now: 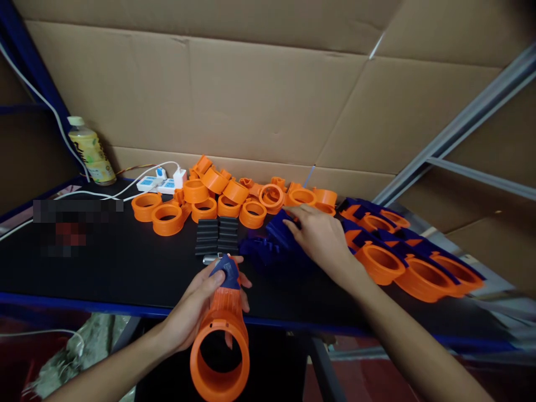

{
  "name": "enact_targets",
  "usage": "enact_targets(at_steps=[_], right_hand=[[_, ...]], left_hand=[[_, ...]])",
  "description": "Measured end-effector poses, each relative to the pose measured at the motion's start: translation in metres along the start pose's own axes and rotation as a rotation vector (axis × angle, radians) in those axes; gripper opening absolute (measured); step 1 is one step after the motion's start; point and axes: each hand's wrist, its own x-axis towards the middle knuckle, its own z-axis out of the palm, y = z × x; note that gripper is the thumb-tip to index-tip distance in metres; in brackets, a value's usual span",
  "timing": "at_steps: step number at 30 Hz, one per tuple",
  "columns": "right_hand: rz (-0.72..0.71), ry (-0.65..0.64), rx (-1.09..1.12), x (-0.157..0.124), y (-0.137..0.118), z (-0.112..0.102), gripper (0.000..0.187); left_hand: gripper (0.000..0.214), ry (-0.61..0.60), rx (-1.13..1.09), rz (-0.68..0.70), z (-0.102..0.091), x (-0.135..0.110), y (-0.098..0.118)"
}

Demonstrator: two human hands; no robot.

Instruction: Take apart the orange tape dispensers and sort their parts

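My left hand (201,298) is closed round the handle of an orange tape dispenser (196,357) over the table's front edge. Its round ring points down toward me, and a blue piece (228,272) sits at the far end under my thumb. My right hand (320,237) reaches over a pile of dark blue plastic parts (259,249), its fingers curled on one blue part (280,228); the fingertips are partly hidden. Just beyond my left hand lie two stacks of black ribbed strips (218,234) and a small silver metal object (209,259).
Several orange ring pieces (167,219) are heaped along the cardboard wall (251,100). More orange rings with blue parts (381,262) stand in rows at the right. A power strip (151,184) with white cables and a yellow-labelled bottle (91,152) stand at the back left.
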Motion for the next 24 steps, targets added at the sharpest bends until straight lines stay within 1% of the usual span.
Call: enact_targets(at_steps=[4, 6, 8, 9, 10, 12, 14, 15, 17, 19, 21, 24], right_hand=[[0.001, 0.041, -0.032, -0.004, -0.003, 0.0, 0.032], [0.016, 0.082, -0.03, -0.008, -0.005, -0.005, 0.032], [0.005, 0.145, 0.038, -0.014, -0.009, -0.016, 0.031], [-0.034, 0.175, 0.112, -0.018, -0.013, -0.024, 0.03], [-0.106, 0.192, 0.205, -0.023, -0.019, -0.031, 0.03], [-0.315, 0.185, 0.387, -0.035, -0.034, -0.046, 0.032], [-0.49, 0.163, 0.459, -0.049, -0.051, -0.057, 0.038], [-0.536, 0.168, 0.448, -0.055, -0.06, -0.059, 0.04], [-0.566, 0.217, 0.387, -0.066, -0.073, -0.058, 0.041], [-0.577, 0.275, 0.322, -0.073, -0.081, -0.051, 0.04], [-0.604, 0.332, 0.275, -0.076, -0.083, -0.044, 0.04], [-0.62, 0.4, 0.254, -0.077, -0.083, -0.038, 0.043]], left_hand=[[0.05, -0.018, -0.101, -0.027, 0.004, 0.002, 0.005], [0.051, 0.001, -0.148, -0.054, 0.006, 0.003, 0.007], [0.048, 0.051, -0.155, -0.069, 0.007, 0.003, 0.008], [0.047, 0.074, -0.146, -0.075, 0.007, 0.003, 0.008], [0.046, 0.09, -0.132, -0.086, 0.007, 0.002, 0.007], [0.045, 0.105, -0.108, -0.121, 0.006, 0.0, 0.004], [0.042, 0.12, -0.089, -0.155, 0.006, -0.001, 0.002], [0.041, 0.136, -0.083, -0.16, 0.006, -0.002, 0.001], [0.038, 0.167, -0.069, -0.133, 0.008, -0.003, -0.001], [0.034, 0.185, -0.047, -0.078, 0.011, -0.004, -0.004], [0.028, 0.206, -0.017, -0.023, 0.016, -0.005, -0.006], [0.022, 0.23, 0.027, -0.01, 0.023, -0.01, -0.007]])
